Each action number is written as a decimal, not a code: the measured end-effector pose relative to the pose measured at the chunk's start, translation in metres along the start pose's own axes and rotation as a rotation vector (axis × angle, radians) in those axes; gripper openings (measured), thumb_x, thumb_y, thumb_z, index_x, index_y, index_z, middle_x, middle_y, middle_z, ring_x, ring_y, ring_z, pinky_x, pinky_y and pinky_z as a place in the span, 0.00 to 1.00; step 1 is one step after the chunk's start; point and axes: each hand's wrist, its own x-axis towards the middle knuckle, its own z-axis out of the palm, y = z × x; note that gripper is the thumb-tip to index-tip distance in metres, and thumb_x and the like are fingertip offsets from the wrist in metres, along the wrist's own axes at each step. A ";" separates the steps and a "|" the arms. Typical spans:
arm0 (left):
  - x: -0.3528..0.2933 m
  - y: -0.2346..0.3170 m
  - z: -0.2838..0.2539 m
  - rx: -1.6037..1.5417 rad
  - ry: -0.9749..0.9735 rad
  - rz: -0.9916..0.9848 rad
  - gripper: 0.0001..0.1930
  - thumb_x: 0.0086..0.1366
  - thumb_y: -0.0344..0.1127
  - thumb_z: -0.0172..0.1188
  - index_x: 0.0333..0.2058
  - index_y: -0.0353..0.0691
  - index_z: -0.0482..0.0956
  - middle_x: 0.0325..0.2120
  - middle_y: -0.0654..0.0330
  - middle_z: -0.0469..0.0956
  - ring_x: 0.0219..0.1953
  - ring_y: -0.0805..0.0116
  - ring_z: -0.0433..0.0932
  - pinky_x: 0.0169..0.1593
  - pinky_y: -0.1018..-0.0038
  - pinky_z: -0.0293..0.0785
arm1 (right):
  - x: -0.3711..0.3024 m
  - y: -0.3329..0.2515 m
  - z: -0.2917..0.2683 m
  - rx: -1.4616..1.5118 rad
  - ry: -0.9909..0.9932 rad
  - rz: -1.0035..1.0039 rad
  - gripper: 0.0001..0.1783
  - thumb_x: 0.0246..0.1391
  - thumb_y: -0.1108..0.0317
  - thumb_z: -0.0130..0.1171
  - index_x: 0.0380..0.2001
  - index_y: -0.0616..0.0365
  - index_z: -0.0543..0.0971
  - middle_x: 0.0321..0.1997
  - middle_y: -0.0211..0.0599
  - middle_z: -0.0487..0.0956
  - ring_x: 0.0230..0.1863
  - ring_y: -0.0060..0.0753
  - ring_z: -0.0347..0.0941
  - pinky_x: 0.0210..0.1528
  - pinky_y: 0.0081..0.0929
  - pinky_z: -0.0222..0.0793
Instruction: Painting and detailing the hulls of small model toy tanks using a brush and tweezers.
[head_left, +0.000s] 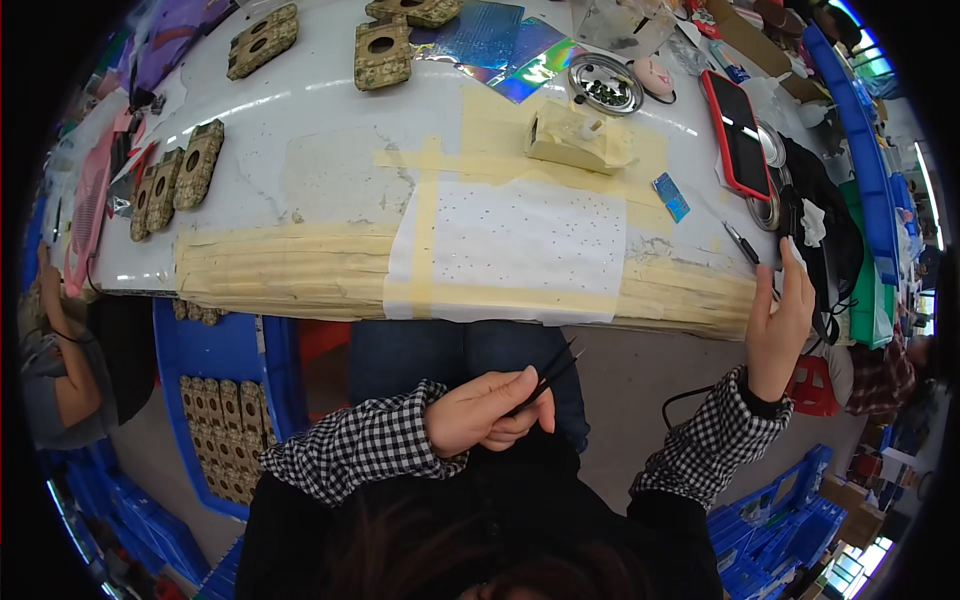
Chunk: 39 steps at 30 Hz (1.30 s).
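My left hand (pixel 492 408) is closed around a pair of black tweezers (pixel 548 376), above my lap and in front of the table edge. The tweezers' tips point up and to the right. My right hand (pixel 782 322) reaches over the right end of the table edge, thumb apart and fingers stretched out. Its fingertips are by a narrow black object (pixel 790 212); I cannot tell whether they touch it. A slim pen-like tool (pixel 741 243) lies just left of this hand. Between the hands, white paper (pixel 520 240) scattered with tiny dark specks is taped to the table.
Camouflage toy tank hulls (pixel 199 164) lie at the left and far side (pixel 383 52); several more fill a blue crate (pixel 175 345) below. Behind the paper are a taped block (pixel 575 140), a metal dish (pixel 606 84) of small dark pieces and a red-cased phone (pixel 738 135). Another person's arm (pixel 72 370) shows at left.
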 end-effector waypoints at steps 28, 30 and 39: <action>0.023 0.001 0.010 -0.237 -0.004 -0.025 0.25 0.73 0.52 0.25 0.34 0.40 0.67 0.12 0.72 0.52 0.13 0.82 0.47 0.17 0.84 0.48 | -0.034 -0.082 0.001 0.631 -0.213 0.082 0.17 0.55 0.78 0.53 0.49 0.58 0.75 0.23 0.33 0.67 0.23 0.25 0.60 0.26 0.19 0.58; 0.023 0.003 0.012 -0.246 0.001 -0.022 0.24 0.73 0.52 0.25 0.35 0.41 0.67 0.12 0.72 0.52 0.13 0.82 0.47 0.17 0.84 0.48 | -0.035 -0.086 0.000 0.650 -0.256 0.044 0.18 0.54 0.78 0.54 0.50 0.56 0.76 0.23 0.34 0.67 0.22 0.26 0.61 0.26 0.20 0.59; 0.028 0.001 0.009 -0.293 -0.015 -0.032 0.23 0.73 0.50 0.25 0.34 0.41 0.67 0.11 0.72 0.51 0.12 0.82 0.46 0.17 0.84 0.48 | -0.052 -0.085 -0.008 0.597 -0.403 -0.014 0.24 0.47 0.79 0.60 0.49 0.49 0.78 0.20 0.32 0.65 0.20 0.27 0.61 0.24 0.23 0.60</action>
